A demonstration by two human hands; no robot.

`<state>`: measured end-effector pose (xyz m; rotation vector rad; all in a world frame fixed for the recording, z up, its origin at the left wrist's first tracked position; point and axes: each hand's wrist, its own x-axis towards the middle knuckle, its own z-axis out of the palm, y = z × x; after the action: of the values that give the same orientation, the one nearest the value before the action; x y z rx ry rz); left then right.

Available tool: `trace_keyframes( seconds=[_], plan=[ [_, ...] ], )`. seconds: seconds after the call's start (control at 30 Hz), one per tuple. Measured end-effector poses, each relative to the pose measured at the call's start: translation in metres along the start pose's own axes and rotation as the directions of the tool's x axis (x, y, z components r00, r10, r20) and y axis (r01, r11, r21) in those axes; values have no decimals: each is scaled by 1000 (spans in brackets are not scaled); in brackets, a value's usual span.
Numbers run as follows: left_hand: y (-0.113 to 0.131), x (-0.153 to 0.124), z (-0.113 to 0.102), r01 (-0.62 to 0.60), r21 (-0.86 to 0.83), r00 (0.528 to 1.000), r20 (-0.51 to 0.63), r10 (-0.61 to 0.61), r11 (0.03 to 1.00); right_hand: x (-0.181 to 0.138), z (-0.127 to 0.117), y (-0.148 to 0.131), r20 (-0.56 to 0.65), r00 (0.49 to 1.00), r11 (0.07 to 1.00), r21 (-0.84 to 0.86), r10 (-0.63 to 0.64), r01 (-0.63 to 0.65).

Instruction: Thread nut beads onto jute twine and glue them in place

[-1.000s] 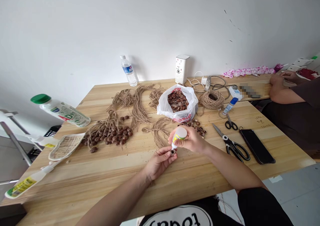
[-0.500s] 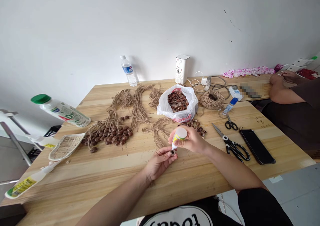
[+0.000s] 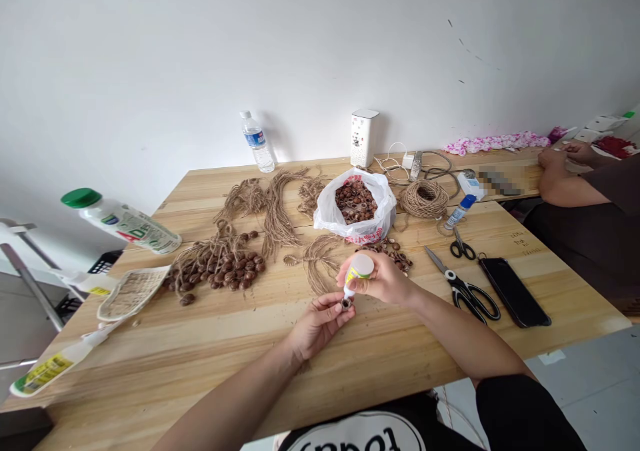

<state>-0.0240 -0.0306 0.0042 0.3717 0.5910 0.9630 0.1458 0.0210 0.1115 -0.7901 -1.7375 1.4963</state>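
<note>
Between the fingertips of my left hand [image 3: 324,319] is a small brown nutshell [image 3: 346,303], its hollow side facing up. My right hand [image 3: 383,279] grips a small glue bottle [image 3: 361,266] with a yellow-green label, tipped nozzle-down. The nozzle meets the shell's opening; whether glue is flowing I cannot make out. Just beyond my hands lies a bundle of twine [image 3: 315,261] with a twisted loop. Loose shell pieces [image 3: 397,258] are scattered behind my right hand, beside a white plastic bag [image 3: 330,204] full of brown shells [image 3: 356,201].
Nuts on twine [image 3: 225,268] are heaped at left, near a woven tray [image 3: 134,292] and another glue bottle [image 3: 50,371]. Large scissors [image 3: 463,291], small scissors [image 3: 463,246], a phone [image 3: 515,291] and a twine coil [image 3: 425,199] lie at right. Another person's arm [image 3: 565,181] rests at far right.
My hands, the glue bottle and the shell stay almost exactly where they were. The other person's hands at far right have shifted slightly.
</note>
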Motion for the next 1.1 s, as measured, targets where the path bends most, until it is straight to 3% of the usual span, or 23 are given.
trace_keyframes(
  seconds=[1.1],
  plan=[
    [0,-1,-2,-8,50,1000,29,7,999,-1,-1,-3,13,1000,1000,-1,-12,12]
  ],
)
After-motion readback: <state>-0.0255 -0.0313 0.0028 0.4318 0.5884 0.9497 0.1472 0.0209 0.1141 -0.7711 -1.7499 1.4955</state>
